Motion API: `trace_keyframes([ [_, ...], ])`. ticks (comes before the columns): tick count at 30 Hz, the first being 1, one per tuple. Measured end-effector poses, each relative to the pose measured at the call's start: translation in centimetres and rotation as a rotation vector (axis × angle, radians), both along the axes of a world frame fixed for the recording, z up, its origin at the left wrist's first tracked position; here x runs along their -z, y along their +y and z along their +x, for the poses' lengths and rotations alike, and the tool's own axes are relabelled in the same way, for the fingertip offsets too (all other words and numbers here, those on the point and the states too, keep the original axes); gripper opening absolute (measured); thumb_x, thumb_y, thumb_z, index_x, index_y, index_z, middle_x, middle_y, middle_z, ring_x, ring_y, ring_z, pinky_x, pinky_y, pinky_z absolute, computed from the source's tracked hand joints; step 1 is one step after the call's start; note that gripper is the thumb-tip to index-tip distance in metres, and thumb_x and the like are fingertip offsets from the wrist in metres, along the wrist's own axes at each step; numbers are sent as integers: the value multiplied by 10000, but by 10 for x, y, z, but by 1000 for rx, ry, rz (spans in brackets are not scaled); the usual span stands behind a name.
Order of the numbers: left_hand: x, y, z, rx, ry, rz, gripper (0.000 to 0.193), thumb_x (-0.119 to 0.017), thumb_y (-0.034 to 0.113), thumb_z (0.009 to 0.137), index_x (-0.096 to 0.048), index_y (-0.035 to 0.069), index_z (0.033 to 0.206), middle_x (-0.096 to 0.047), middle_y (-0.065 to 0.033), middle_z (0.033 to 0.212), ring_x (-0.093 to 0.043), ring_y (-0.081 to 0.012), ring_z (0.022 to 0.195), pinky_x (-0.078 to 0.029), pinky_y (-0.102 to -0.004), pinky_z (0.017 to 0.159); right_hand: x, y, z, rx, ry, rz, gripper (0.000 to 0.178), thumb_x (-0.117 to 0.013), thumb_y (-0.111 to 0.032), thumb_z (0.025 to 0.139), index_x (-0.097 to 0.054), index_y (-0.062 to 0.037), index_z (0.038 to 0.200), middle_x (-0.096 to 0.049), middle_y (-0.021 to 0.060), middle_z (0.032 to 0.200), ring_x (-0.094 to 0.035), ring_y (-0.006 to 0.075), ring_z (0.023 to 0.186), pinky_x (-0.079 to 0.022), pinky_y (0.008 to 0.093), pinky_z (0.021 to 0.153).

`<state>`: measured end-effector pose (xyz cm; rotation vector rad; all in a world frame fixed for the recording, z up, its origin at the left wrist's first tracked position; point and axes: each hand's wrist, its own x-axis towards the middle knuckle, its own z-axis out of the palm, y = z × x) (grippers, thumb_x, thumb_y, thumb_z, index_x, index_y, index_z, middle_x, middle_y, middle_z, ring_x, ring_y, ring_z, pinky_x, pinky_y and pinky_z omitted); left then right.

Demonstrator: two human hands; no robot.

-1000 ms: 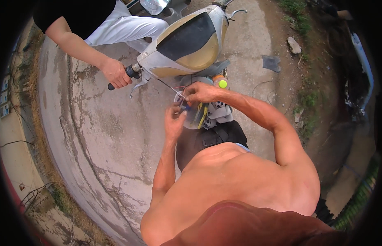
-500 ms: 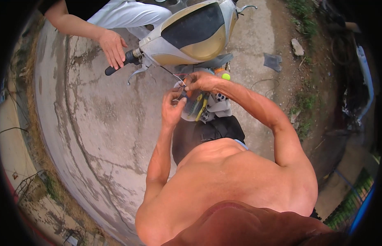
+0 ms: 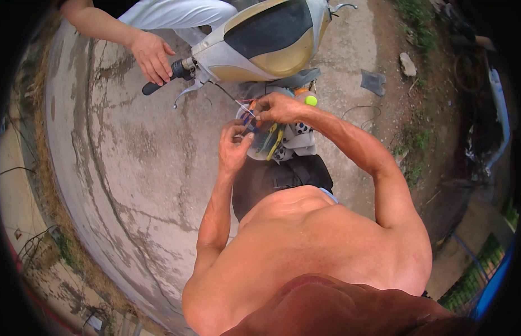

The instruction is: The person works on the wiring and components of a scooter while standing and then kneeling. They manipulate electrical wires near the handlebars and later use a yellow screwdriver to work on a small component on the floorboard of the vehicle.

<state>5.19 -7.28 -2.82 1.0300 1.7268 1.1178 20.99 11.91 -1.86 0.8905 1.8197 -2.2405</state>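
Observation:
A scooter (image 3: 271, 39) with a cream and black front panel stands ahead of me on cracked concrete. My left hand (image 3: 233, 147) and my right hand (image 3: 276, 107) meet below its handlebar, pinching thin coloured wires (image 3: 250, 119) that run from under the panel. Below my hands sits a clear tub (image 3: 266, 147) holding tools with yellow and green handles. Another person's hand (image 3: 151, 56) rests at the black left handlebar grip (image 3: 162, 81).
The other person, in white trousers (image 3: 176, 12), stands at the top left. A grey rag (image 3: 373, 82) and a stone (image 3: 408, 64) lie on the ground to the right. Grass and dirt border the concrete; a blue fence (image 3: 484, 280) runs along the lower right.
The view has shifted so the scooter sits higher in the frame. My hands stay together at the wires. The other person's hand has slipped from gripping the handlebar end to its inner side.

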Motion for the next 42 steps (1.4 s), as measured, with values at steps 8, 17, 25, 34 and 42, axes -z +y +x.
trace_keyframes([
  [8, -10, 16, 4, -17, 59, 15, 237, -727, 183, 934, -657, -39, 977, -612, -139, 1286, -641, -189, 972, -537, -340, 825, 9, -4, -5, 4, 15, -59, 149, -685, -126, 939, -658, 14, 983, -696, 78, 936, -666, 151, 894, -555, 315, 818],
  [17, -5, 16, -1, -5, -53, -134, 282, -729, 145, 899, -609, -34, 1081, -671, -117, 1110, -647, -179, 988, -531, -333, 856, 13, -5, -4, -56, 86, 106, 216, -707, -137, 915, -635, 34, 1027, -676, 82, 912, -665, 150, 850, -573, 333, 750],
  [25, -3, 19, 5, -60, -89, -101, 426, -749, 162, 866, -597, -33, 1213, -686, -133, 1077, -672, -209, 962, -545, -346, 822, -13, -7, -3, -127, 27, 465, 327, -629, -196, 917, -691, 33, 1143, -747, 163, 897, -736, 286, 838, -567, 396, 792],
  [34, -6, 25, -3, 71, 121, -225, 413, -690, 295, 873, -684, -20, 1140, -703, -219, 1083, -678, -331, 953, -531, -432, 838, -10, -15, -12, -95, 7, 597, 247, -645, -208, 882, -736, -8, 995, -726, 205, 883, -712, 372, 847, -545, 445, 756],
  [42, -38, 28, 10, 63, 108, -237, 327, -621, 276, 883, -640, -42, 960, -641, -119, 765, -617, -192, 687, -494, -358, 669, 10, -32, -17, 111, -3, 411, 247, -674, -232, 893, -738, -6, 969, -736, 201, 893, -717, 366, 847, -546, 440, 757],
])
